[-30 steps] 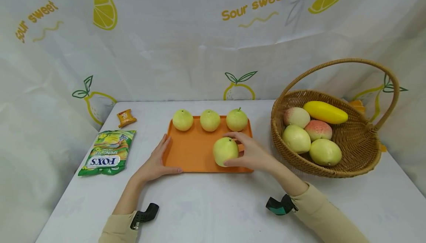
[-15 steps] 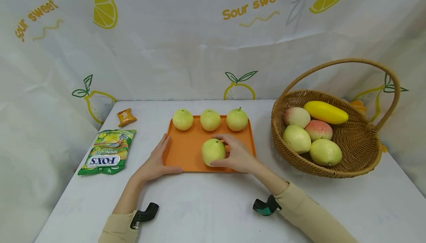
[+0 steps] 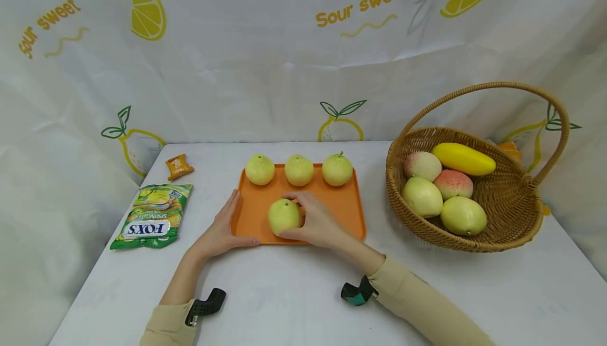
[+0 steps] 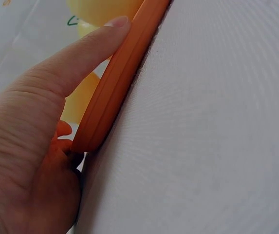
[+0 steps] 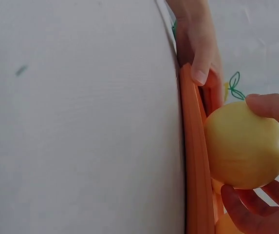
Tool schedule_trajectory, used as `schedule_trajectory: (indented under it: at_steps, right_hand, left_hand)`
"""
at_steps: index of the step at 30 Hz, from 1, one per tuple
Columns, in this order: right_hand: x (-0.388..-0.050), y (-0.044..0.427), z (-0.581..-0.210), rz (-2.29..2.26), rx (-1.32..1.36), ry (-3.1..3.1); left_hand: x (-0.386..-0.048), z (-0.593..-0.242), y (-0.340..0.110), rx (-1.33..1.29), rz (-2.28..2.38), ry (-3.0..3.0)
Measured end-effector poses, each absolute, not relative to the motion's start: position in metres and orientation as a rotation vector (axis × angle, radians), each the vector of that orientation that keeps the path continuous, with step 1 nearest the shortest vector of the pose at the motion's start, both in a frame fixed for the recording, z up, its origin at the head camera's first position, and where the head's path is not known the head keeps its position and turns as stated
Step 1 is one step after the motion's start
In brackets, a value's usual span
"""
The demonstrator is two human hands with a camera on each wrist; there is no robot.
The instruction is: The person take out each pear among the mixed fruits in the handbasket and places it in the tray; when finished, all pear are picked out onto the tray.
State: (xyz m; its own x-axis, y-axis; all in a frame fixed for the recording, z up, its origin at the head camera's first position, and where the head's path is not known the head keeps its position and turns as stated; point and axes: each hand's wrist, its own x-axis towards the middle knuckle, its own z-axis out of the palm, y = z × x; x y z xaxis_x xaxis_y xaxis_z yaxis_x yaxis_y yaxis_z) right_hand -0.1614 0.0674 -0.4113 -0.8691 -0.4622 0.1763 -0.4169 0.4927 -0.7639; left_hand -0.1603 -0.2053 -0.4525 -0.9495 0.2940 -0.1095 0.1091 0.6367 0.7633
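My right hand point(image 3: 315, 224) grips a round, pale yellow-green pear point(image 3: 283, 217) over the front of an orange tray point(image 3: 258, 206). In the right wrist view, the thumb is on one side of the pear point(image 5: 249, 146) and curled fingers are on the other. Whether its base touches the tray I cannot tell. My left hand point(image 3: 222, 233) rests against the tray's front left corner. Its straight thumb point(image 4: 76, 56) lies along the front rim, and its fingers extend along the left side. Three similar pears point(image 3: 299, 170) stand in a row at the tray's back edge.
To the right, a wicker basket point(image 3: 514, 222) with a tall handle holds a yellow banana-like fruit point(image 3: 462, 159), two pinkish peaches point(image 3: 453, 184) and two pale green fruits point(image 3: 422, 197). On the left lie a green Fox's candy bag point(image 3: 154, 217) and a small orange packet point(image 3: 179, 167).
My right hand has carried the pear leftward across the tray's front, from its right side to left of centre. My left hand and the back row of pears have stayed in place.
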Motion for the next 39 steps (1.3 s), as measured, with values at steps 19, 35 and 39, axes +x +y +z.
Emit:
schedule_trajectory:
  at_steps: [19, 35, 39]
  right_hand:
    - [-0.17, 0.027, -0.413, -1.338, -0.842, 2.681]
    - [-0.176, 0.003, -0.417, -1.331, -0.879, 2.69]
    - [-0.177, 0.0, -0.418, -1.31, -0.922, 2.693]
  left_hand:
    - [-0.161, -0.452, -0.207, 0.347, 1.218, 2.642]
    - [-0.161, -0.453, -0.208, 0.383, 1.276, 2.624]
    - [-0.161, -0.453, -0.208, 0.393, 1.29, 2.625]
